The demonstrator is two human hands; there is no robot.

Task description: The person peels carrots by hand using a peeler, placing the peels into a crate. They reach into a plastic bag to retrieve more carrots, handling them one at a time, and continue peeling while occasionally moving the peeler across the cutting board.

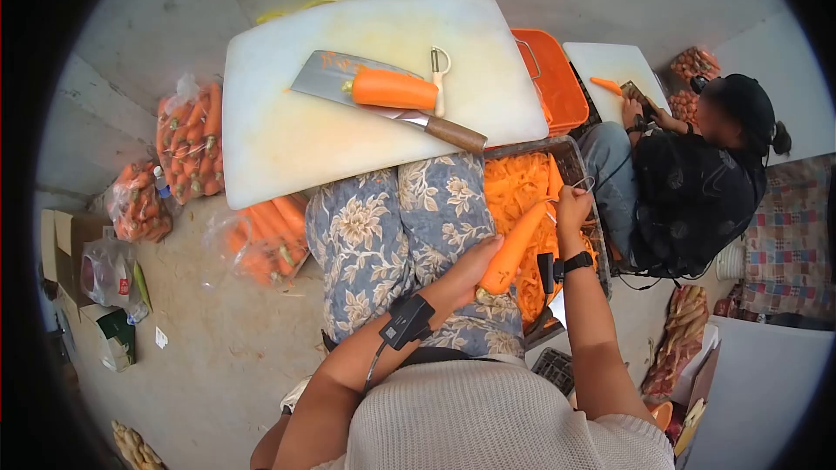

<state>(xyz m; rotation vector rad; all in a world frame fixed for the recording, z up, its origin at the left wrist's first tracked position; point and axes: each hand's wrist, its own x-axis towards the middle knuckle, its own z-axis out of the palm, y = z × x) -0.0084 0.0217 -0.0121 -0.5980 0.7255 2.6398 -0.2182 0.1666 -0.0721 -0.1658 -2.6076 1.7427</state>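
Observation:
My left hand (480, 263) is wrapped round the thick lower end of a carrot (515, 248), which slants up to the right over my lap. Closed on a peeler (589, 183), my right hand (572, 206) is by the carrot's narrow tip. Only a loop and a pale edge of that peeler show. Below both hands is a dark crate (570, 152) filled with orange carrot peelings (522, 184). A white cutting board (287, 135) lies beyond my knees. On it are a cleaver (322, 78), a cut carrot (394, 89) resting across its blade, and another peeler (438, 91).
Clear bags of carrots (190, 144) stand at left, with another bag (266, 244) beside my leg. An orange bin (557, 78) is behind the crate. At right sits a person (697, 174) working at another white board (610, 61). An open cardboard box (70, 248) is far left.

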